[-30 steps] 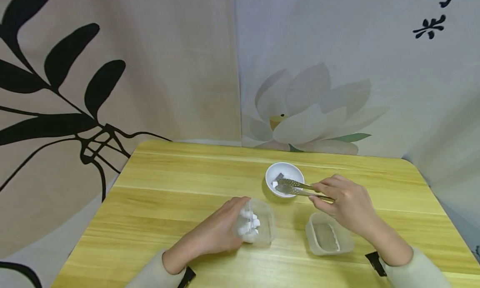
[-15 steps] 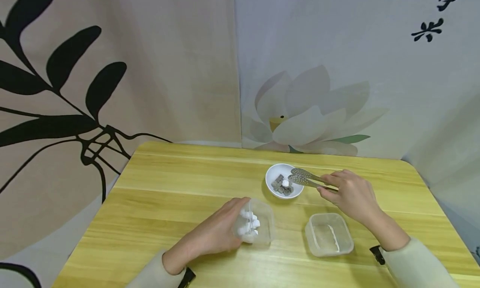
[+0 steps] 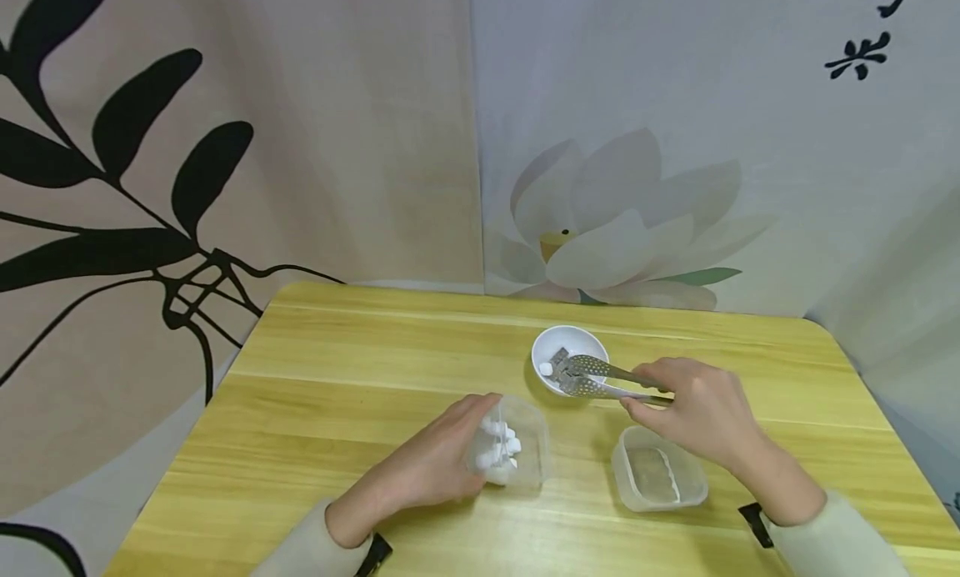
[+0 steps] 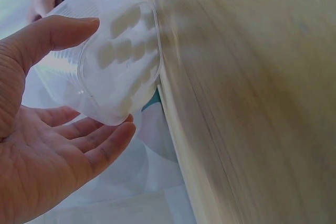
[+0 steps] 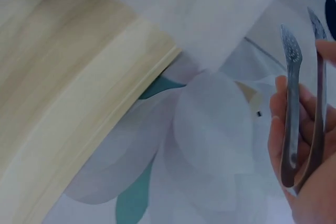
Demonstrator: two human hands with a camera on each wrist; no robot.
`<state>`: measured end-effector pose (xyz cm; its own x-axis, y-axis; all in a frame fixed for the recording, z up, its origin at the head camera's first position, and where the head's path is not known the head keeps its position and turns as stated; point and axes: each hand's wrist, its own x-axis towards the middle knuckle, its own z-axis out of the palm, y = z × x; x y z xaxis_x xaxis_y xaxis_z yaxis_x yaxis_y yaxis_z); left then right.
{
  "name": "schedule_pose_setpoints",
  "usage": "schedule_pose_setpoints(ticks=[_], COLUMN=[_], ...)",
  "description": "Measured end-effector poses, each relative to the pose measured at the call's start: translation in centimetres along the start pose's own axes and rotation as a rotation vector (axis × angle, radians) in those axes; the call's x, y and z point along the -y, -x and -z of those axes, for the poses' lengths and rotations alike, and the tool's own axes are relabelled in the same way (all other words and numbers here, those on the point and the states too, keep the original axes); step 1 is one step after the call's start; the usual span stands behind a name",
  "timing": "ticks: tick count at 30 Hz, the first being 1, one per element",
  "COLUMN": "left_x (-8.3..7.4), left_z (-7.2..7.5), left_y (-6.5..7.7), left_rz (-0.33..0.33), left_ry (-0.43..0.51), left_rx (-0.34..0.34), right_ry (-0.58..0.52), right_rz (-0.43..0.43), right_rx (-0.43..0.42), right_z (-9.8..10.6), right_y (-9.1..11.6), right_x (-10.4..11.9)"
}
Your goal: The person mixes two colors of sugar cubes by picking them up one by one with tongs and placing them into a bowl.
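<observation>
My left hand (image 3: 438, 460) grips a clear plastic container (image 3: 534, 448), tilted, with several white lumps (image 3: 504, 452) bunched at its left side. In the left wrist view, the thumb lies on the near side of that container and the fingertips are under its lower corner. My right hand (image 3: 697, 406) holds metal tongs (image 3: 603, 389) with perforated ends. Those ends are spread apart and reach over the inside of a small white bowl (image 3: 547, 338). Grey cubes (image 3: 559, 356) and one white lump (image 3: 546, 368) lie in the bowl, partly hidden by the tongs.
A second clear container (image 3: 624, 485) stands on the table just below the right hand. The wooden table (image 3: 337, 368) backs onto a printed curtain (image 3: 390, 143) with leaf and flower patterns.
The tongs drew back to the bowl's right side half a second ago and are now over its middle again. The white lump shows farther left in the bowl. The left hand stays put.
</observation>
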<state>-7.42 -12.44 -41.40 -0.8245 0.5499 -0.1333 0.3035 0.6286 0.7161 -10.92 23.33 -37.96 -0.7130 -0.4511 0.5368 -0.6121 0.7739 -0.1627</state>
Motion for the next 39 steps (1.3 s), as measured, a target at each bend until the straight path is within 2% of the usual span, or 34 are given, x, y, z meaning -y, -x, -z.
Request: schedule_pose_setpoints(ticks=[7,16,23,32,39], left_x=[0.0,0.0,-0.1,0.0,-0.1], left_z=[-0.1,-0.1,0.0,0.0,0.0], left_y=[0.0,0.0,0.1,0.1,0.0], left_rz=[-0.001,0.012,0.008,0.005,0.005], left_ry=[0.005,0.015,0.011,0.005,0.005], left_rx=[-0.001,0.003,0.005,0.009,0.003], right_ry=[-0.046,-0.026,0.002,0.073,0.095], right_rz=[0.112,0.225,0.314,0.387,0.408], right_rx=[0.001,0.145,0.158,0.194,0.197], right_z=[0.0,-1.0,-1.9,-2.3,-2.9], right_y=[-0.2,0.1,0.2,-0.4,-0.5], right_x=[2.1,4.6,5.4,6.6,7.1])
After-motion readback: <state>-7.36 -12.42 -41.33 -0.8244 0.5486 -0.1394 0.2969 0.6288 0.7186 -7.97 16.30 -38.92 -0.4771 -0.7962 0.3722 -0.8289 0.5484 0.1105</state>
